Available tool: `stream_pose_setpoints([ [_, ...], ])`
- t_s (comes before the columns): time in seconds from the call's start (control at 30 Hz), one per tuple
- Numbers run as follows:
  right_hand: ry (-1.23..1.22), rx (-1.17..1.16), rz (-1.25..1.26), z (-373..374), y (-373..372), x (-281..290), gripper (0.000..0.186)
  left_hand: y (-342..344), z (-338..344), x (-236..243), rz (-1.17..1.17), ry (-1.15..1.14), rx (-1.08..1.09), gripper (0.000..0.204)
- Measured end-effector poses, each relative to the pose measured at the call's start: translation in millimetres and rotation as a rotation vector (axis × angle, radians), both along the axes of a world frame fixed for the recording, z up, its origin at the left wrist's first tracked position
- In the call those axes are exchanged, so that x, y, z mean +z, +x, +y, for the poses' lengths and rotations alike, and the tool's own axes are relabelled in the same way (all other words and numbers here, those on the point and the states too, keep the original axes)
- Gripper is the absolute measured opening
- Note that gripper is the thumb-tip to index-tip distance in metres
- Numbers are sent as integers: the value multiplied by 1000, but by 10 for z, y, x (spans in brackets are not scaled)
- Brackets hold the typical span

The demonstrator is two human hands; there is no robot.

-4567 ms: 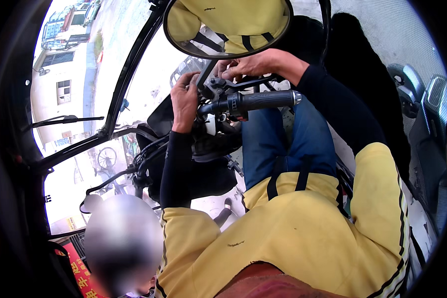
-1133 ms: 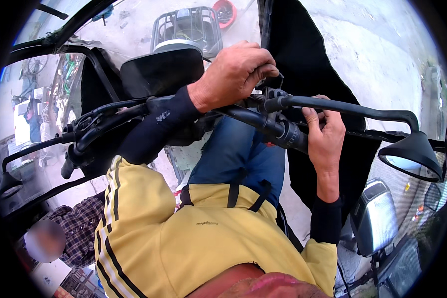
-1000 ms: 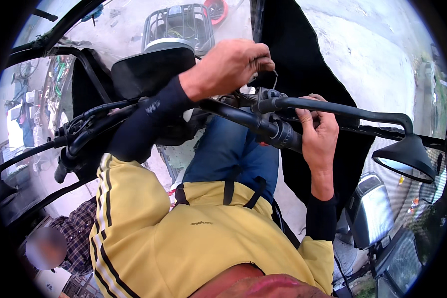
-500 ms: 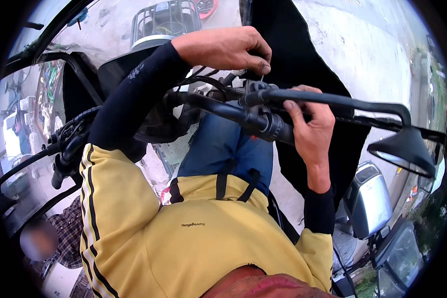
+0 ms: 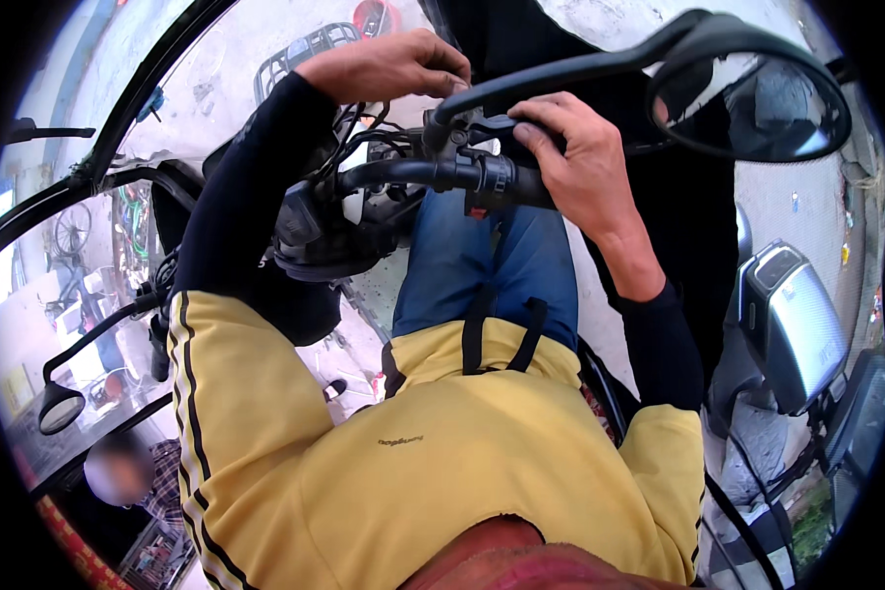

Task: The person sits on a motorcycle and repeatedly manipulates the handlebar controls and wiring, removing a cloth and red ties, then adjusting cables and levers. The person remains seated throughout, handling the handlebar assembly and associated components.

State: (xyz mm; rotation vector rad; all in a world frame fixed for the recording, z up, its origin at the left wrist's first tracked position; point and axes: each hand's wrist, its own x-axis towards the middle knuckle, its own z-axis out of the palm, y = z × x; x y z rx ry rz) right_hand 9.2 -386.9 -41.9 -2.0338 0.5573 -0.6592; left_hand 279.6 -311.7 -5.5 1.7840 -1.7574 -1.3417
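Observation:
A black handlebar (image 5: 393, 175) crosses in front of me, with a rubber grip (image 5: 533, 187) at its right end. My left hand (image 5: 403, 67) is closed beyond the bar, thumb and fingertips pinched beside the mirror stem's base; whatever is between them is too small or hidden. My right hand (image 5: 585, 162) hovers over the grip, its fingers and thumb closed on the brake lever (image 5: 492, 128). From the clamp by the lever, a bent black stem (image 5: 560, 74) rises to a round rear-view mirror (image 5: 757, 88) at upper right.
Black cables (image 5: 359, 138) bunch left of the clamp. Another mirror (image 5: 61, 408) stands at far left. A dark cloth cover (image 5: 693, 216) hangs at right, near a silver-fronted box (image 5: 801, 324). A person (image 5: 157, 482) is at lower left. Dark frame bars (image 5: 108, 147) curve across upper left.
The right mirror and its stem have swung upward in view, the glass now showing. Both hands appear higher and further left. The small thin piece under my left fingertips is now hidden.

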Motion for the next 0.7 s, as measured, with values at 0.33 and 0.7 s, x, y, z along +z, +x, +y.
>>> stream_pose_setpoints([
  [0.33,-63,-48,97,18,-83,-39,23,71,114,22,-27,76,49,34],
  [0.7,-317,-159,96,124,-184,-7,22,-86,126,69,193,179,157,30],
])
